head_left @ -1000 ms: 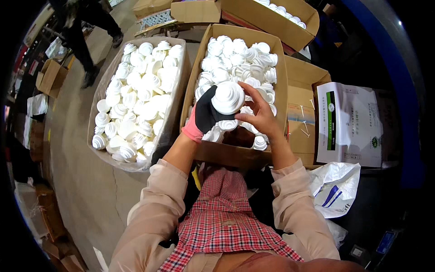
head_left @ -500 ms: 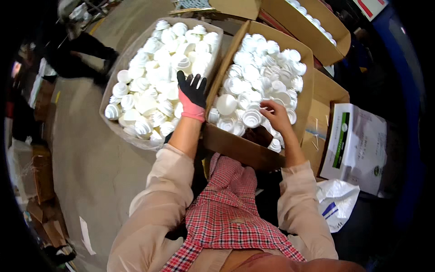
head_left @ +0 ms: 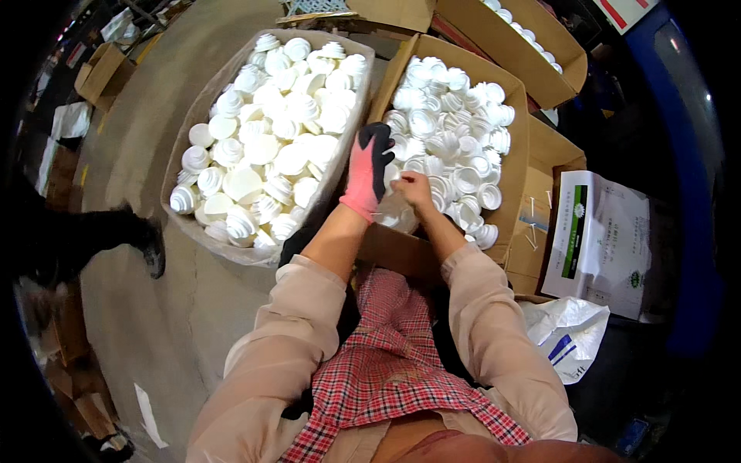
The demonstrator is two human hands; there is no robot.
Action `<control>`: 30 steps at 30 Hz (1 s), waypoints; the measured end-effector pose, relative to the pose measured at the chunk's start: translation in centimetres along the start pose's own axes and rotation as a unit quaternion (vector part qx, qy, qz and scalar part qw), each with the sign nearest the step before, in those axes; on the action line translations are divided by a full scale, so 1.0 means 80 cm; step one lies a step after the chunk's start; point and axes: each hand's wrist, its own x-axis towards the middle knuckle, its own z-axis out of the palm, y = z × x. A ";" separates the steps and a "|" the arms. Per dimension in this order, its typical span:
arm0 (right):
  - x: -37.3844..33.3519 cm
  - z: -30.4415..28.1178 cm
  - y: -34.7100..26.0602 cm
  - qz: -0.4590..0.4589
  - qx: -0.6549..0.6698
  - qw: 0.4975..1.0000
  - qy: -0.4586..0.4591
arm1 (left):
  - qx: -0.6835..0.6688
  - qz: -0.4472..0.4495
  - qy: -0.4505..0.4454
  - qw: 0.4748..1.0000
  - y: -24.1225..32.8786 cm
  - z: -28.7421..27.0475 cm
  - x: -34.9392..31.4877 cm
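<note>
Above the near left corner of the right-hand carton [head_left: 525, 154], my two hands are close together. My left hand [head_left: 369, 170], in a pink and black glove, has its fingers curled inward. My bare right hand [head_left: 415, 189] has its fingers bent in a pinch just beside it. Between them is a white plastic cap [head_left: 391, 174], partly hidden by the fingers. Stepped, ringed white caps [head_left: 455, 123] fill this carton. A second, lined box [head_left: 171, 181] on the left is heaped with similar white pieces [head_left: 266, 147].
Behind the right carton stands another carton [head_left: 532, 69] with more white caps. To the right are an open cardboard box [head_left: 532, 231], a white printed carton [head_left: 598, 239] and a white plastic bag [head_left: 567, 332]. A person's dark-clothed leg [head_left: 100, 239] is on the grey floor at left.
My left hand has moved right, from over the left box to the right carton, its spread fingers now curled. My right hand has come left to meet it. The other person's leg has moved nearer.
</note>
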 end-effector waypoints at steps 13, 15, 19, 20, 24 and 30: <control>-0.068 -0.123 -0.149 -0.168 -0.021 0.985 0.044 | 0.296 0.232 -0.118 0.919 -0.001 -0.009 0.002; -0.068 -0.136 -0.074 -0.104 -0.323 0.940 -0.021 | -0.075 -0.011 -0.144 0.987 0.011 0.016 0.001; -0.081 -0.115 -0.004 -0.039 -0.432 0.885 -0.171 | -0.076 -0.065 -0.290 0.952 0.011 0.007 0.011; -0.081 -0.120 -0.001 -0.047 -0.395 0.903 -0.162 | -0.037 -0.053 -0.316 0.947 0.008 0.012 0.010; -0.098 -0.160 -0.075 -0.184 -0.233 0.952 -0.078 | -0.057 -0.070 -0.336 0.937 0.015 0.023 -0.001; -0.133 -0.188 -0.166 -0.210 0.273 0.938 -0.042 | 0.501 0.287 -0.265 0.772 0.014 0.055 -0.017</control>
